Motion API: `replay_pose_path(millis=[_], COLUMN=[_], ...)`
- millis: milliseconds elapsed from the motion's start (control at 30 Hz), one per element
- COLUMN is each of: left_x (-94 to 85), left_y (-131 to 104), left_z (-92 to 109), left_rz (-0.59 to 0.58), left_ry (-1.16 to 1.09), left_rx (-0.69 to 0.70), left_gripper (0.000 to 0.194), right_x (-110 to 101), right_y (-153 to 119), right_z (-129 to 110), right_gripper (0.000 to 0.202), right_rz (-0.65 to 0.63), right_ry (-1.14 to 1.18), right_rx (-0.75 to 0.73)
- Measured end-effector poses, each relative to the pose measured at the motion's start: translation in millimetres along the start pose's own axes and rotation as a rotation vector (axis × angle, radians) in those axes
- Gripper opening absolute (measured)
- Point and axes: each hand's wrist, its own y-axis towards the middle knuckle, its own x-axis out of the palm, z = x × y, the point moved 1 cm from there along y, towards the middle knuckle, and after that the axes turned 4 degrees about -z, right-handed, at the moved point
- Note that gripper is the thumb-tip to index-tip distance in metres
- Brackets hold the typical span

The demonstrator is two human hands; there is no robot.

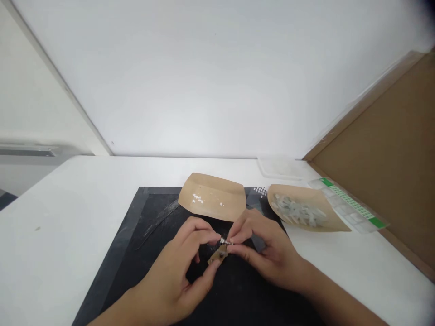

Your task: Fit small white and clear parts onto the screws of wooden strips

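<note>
Above a black mat (238,290), my left hand (185,267) holds a small brownish-yellow piece (218,256) between thumb and fingers, with dark spots on it. My right hand (267,249) comes in from the right, its thumb and fingers pinched at the piece's upper right end. A tiny white and silvery part (223,241) shows between the fingertips of both hands; its exact shape is too small to tell. Just behind the hands, a brown paper tray (212,194) holds several small white bits.
At the right, another brown tray (282,189) holds many clear plastic pieces. Beside it lies a clear compartment sheet with green labels (353,202). A translucent lid or box (280,167) is near the wall. Small white squares (261,191) lie between the trays. A brown panel (384,136) stands right.
</note>
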Motion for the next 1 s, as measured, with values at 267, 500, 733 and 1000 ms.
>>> replay_pose_path(millis=[267, 500, 733, 1000], left_x=[-4.4, -2.1, -1.2, -0.6], left_y=[4.5, 7.7, 6.3, 7.0], left_z=[1.6, 6.2, 9.9, 8.3], left_rz=[0.012, 0.069, 0.029, 0.055], left_ry=[0.092, 0.041, -0.047, -0.026], left_rx=[0.183, 0.201, 0.127, 0.132], left_gripper=[0.03, 0.018, 0.016, 0.013], right_x=[16.0, 8.9, 6.7, 4.4], right_y=[-2.6, 0.5, 1.7, 2.8], right_z=[-9.8, -6.3, -4.9, 2.7], right_gripper=[0.009, 0.008, 0.01, 0.011], right_rz=[-0.047, -0.107, -0.18, -0.263], right_ry=[0.046, -0.012, 0.161, 0.297], right_rx=[-0.002, -0.038, 0.02, 0.094])
